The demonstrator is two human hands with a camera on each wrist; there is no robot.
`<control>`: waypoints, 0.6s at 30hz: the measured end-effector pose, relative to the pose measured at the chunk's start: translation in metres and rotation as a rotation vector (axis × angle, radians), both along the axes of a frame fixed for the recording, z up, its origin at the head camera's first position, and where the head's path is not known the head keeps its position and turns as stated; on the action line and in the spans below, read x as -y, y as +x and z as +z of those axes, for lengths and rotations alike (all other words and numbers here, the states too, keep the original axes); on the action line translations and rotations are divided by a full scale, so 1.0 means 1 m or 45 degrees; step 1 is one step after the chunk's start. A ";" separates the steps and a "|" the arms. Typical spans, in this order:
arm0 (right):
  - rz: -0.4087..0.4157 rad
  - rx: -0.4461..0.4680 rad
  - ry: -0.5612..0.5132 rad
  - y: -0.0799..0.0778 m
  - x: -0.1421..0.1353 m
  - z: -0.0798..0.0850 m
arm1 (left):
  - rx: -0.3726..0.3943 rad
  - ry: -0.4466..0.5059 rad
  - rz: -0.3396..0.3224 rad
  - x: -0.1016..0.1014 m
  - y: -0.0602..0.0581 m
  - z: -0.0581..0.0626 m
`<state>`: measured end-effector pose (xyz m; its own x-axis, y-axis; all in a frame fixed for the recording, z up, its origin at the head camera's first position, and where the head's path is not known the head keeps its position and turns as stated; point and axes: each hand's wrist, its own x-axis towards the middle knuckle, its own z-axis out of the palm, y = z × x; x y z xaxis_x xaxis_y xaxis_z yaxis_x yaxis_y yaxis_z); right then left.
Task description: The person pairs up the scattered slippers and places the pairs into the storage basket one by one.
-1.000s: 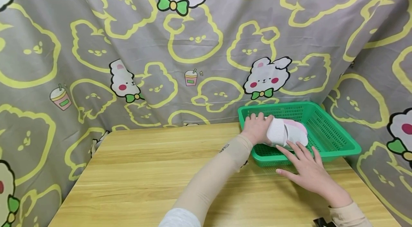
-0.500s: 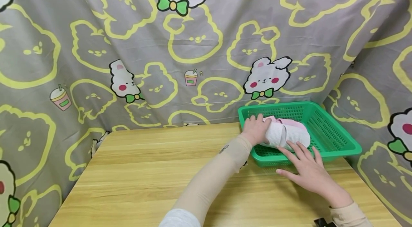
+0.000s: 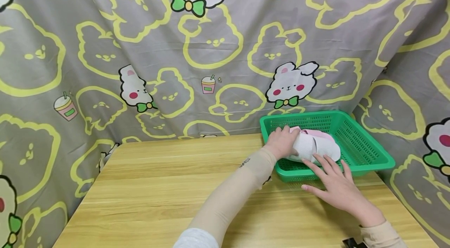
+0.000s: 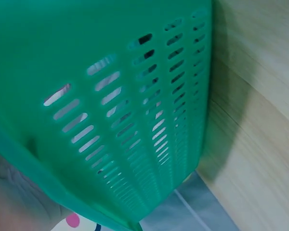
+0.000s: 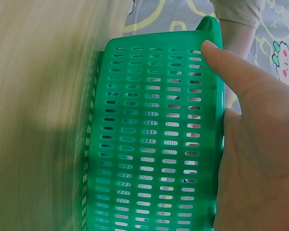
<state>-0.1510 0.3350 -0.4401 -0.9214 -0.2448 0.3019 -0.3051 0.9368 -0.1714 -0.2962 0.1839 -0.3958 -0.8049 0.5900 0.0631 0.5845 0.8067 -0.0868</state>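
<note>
A pair of white slippers (image 3: pixel 327 149) with ribbed straps and pink insides lies in the green plastic basket (image 3: pixel 374 168). My left hand (image 3: pixel 282 141) grips their left end, reaching over the basket's left rim; its fingertips are partly hidden. My right hand (image 3: pixel 337 187) reaches over the front rim, fingers spread and fairly straight, fingertips right at the slippers' near side. In the right wrist view the thumb (image 5: pixel 231 70) lies along the outside of the rim. White shows through the slots of the basket wall (image 5: pixel 209 125).
The basket stands on a wooden table (image 3: pixel 158 185) at its back right. A patterned curtain (image 3: pixel 218 56) hangs behind and on both sides. A small black object (image 3: pixel 353 243) lies by the right sleeve at the front edge.
The slippers have shifted slightly right and turned, so more pink shows at the back. The left hand has moved a little with them; the right hand has stayed put.
</note>
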 end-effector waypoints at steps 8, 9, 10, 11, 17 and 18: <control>-0.008 0.026 0.000 0.001 0.001 0.001 | 0.193 0.190 0.026 0.005 0.000 0.005; -0.009 0.032 0.003 0.001 0.001 0.001 | 0.220 0.217 0.024 0.006 0.000 0.006; -0.011 0.034 0.004 0.001 0.001 0.002 | 0.250 0.249 0.020 0.007 -0.001 0.007; -0.012 0.037 0.006 0.001 0.001 0.002 | 0.279 0.279 0.017 0.008 -0.001 0.007; -0.013 0.029 0.007 0.000 0.000 0.000 | 0.357 0.366 -0.029 0.012 -0.006 0.006; -0.013 0.028 0.006 0.000 0.000 0.000 | 0.357 0.368 -0.036 0.012 -0.007 0.006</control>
<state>-0.1509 0.3351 -0.4400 -0.9301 -0.2371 0.2805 -0.2920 0.9406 -0.1733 -0.3028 0.1722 -0.3900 -0.7981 0.6025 0.0097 0.5757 0.7577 0.3073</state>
